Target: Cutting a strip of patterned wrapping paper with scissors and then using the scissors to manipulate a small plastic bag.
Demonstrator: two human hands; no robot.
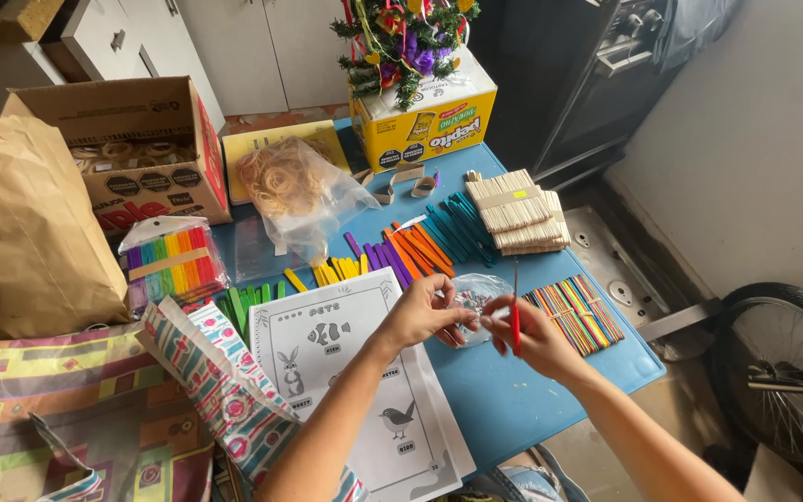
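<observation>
A blue surface [532, 400] crowded with craft supplies, and over its middle the left hand [420, 311] and right hand [536, 339] meet, fingers of both pinched on a small clear plastic bag [476, 296] held just above the surface, the right hand also gripping a thin red stick [516, 321] upright. Under the left wrist lies a printed animal worksheet [346, 372]; beyond the hands, loose coloured craft sticks [401, 256], a banded multicoloured bundle [576, 314] to the right, plain wooden sticks [518, 212] further back.
</observation>
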